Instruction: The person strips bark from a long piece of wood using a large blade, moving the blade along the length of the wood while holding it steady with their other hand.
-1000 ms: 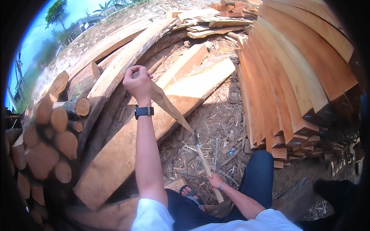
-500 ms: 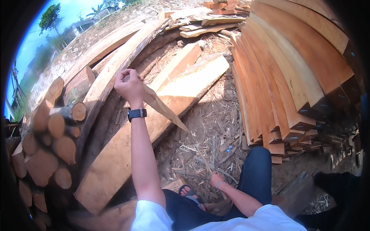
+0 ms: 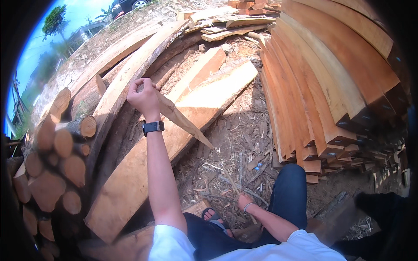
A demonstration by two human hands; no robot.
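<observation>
The left hand (image 3: 143, 96) is raised and closed around the upper end of a thin pointed wood sliver (image 3: 180, 119), which slants down over a wide plank (image 3: 196, 108). The right hand (image 3: 244, 202) is low by the littered ground (image 3: 244, 143), fingers closed on a thin stick (image 3: 230, 185).

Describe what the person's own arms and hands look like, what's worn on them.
Both forearms are bare, coming out of short white sleeves. The left hand has a black wristwatch with a dark rectangular face strapped just below it. The right hand has a thin pale band around its wrist. No gloves on either hand.
</observation>
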